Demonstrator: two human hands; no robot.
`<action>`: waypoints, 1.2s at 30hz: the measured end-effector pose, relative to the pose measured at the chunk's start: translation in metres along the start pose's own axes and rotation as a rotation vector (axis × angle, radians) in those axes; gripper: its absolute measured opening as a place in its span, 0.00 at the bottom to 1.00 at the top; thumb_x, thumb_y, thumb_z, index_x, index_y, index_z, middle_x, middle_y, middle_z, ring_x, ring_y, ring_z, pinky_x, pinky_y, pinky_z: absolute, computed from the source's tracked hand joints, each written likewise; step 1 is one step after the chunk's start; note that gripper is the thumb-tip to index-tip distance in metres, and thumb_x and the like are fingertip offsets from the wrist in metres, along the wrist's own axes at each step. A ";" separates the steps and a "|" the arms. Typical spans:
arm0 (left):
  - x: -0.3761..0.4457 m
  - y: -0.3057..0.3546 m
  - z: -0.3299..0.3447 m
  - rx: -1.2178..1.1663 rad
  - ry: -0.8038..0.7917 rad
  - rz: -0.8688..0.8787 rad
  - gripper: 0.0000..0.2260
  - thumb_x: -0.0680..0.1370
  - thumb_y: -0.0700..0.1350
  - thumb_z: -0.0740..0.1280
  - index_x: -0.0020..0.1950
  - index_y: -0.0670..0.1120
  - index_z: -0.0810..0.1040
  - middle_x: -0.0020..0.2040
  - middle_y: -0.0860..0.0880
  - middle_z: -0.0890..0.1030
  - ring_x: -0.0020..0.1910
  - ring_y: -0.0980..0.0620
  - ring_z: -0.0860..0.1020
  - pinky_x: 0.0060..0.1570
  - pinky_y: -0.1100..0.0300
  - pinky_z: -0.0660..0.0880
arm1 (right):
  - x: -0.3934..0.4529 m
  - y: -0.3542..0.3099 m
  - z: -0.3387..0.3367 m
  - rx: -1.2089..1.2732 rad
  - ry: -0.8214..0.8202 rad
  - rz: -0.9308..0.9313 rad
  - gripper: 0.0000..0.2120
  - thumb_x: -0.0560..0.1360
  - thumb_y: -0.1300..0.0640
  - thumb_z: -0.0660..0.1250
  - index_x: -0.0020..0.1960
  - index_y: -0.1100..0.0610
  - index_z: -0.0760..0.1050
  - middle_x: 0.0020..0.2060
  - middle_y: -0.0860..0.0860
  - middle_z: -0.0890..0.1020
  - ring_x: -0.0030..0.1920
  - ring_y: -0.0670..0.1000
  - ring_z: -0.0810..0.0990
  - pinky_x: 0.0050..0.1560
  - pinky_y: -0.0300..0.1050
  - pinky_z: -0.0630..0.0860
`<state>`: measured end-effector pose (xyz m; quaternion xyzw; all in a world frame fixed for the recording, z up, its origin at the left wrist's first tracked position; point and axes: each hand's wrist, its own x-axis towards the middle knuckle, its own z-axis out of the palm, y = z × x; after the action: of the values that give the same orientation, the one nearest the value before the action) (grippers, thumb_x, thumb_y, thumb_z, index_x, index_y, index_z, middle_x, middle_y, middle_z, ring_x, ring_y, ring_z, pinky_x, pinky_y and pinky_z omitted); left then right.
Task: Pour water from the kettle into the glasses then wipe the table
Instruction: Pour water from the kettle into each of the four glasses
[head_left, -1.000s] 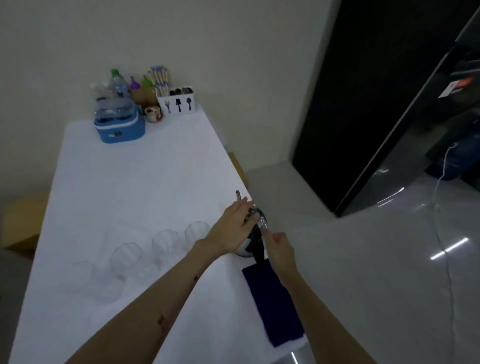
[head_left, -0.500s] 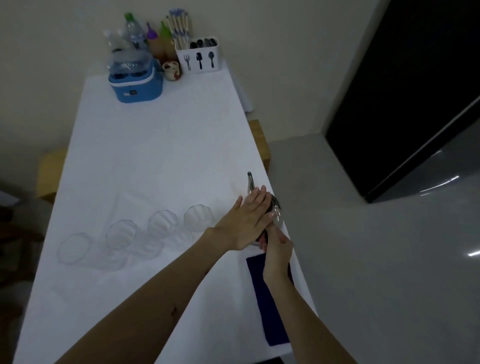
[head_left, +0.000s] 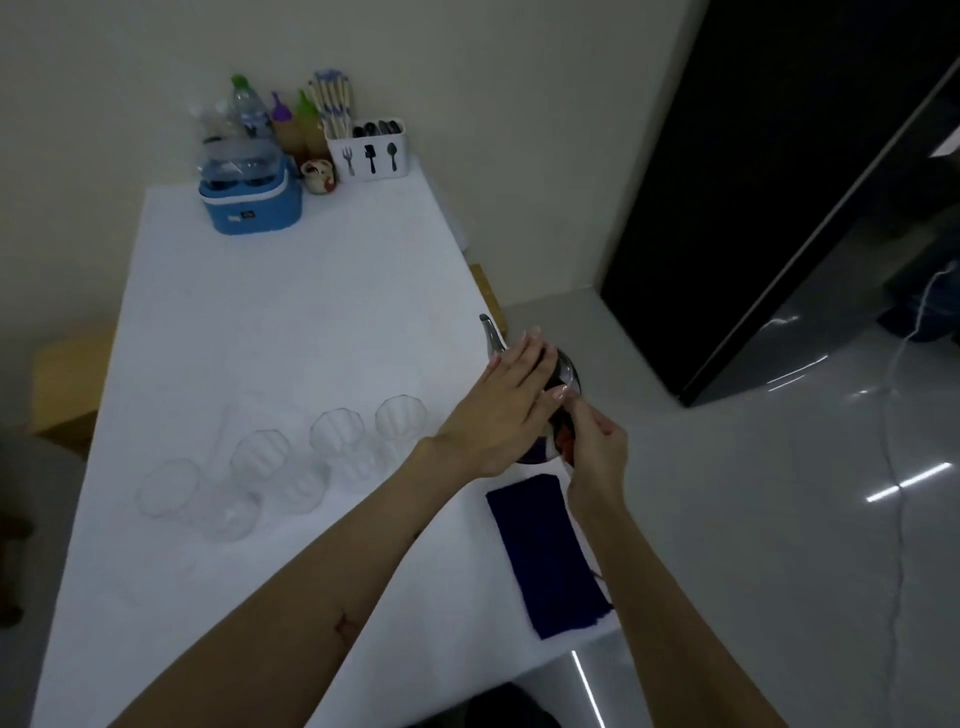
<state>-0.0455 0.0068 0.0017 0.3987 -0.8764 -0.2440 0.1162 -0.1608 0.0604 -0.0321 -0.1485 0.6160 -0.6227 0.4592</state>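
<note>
A metal kettle (head_left: 567, 372) with a thin spout stands at the right edge of the white table (head_left: 291, 322). My left hand (head_left: 506, 405) lies flat over the kettle's lid, fingers together. My right hand (head_left: 595, 452) is closed around the kettle's dark handle on the near side. Several clear glasses stand in a row left of the kettle, the nearest glass (head_left: 401, 422) beside my left wrist and the farthest glass (head_left: 169, 486) at the left. A dark blue cloth (head_left: 545, 551) lies flat by the table's right edge, under my right forearm.
At the table's far end stand a blue box (head_left: 253, 200) with bottles, a small mug (head_left: 318, 176) and a white cutlery holder (head_left: 373, 153). A dark cabinet (head_left: 779, 182) rises to the right above a glossy floor. Wooden furniture (head_left: 62, 374) sits left of the table.
My view has shifted a little, and both hands stay on the kettle. The right hand has closed more tightly on the handle; the left palm rests over the lid.
</note>
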 end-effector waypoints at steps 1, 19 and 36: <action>-0.006 0.006 -0.008 0.004 0.039 0.028 0.25 0.84 0.54 0.46 0.79 0.45 0.48 0.80 0.49 0.43 0.77 0.57 0.39 0.75 0.58 0.39 | -0.010 -0.008 0.001 0.017 0.007 -0.018 0.13 0.75 0.54 0.73 0.32 0.53 0.82 0.27 0.47 0.78 0.31 0.45 0.74 0.37 0.42 0.72; -0.210 -0.018 -0.095 0.088 0.432 0.045 0.25 0.83 0.54 0.48 0.77 0.43 0.61 0.78 0.48 0.61 0.78 0.52 0.51 0.73 0.66 0.37 | -0.186 -0.003 0.092 -0.127 -0.224 0.004 0.10 0.74 0.52 0.69 0.36 0.53 0.82 0.28 0.46 0.80 0.29 0.45 0.74 0.32 0.40 0.70; -0.293 -0.092 -0.078 -0.201 0.400 -0.308 0.26 0.83 0.56 0.48 0.79 0.48 0.53 0.79 0.56 0.52 0.77 0.63 0.42 0.71 0.70 0.36 | -0.218 0.051 0.155 -0.592 -0.344 0.025 0.24 0.65 0.35 0.76 0.41 0.57 0.86 0.39 0.51 0.87 0.43 0.51 0.85 0.51 0.51 0.83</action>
<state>0.2366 0.1506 0.0175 0.5540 -0.7365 -0.2609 0.2874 0.0917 0.1365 0.0350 -0.3708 0.6852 -0.3771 0.5008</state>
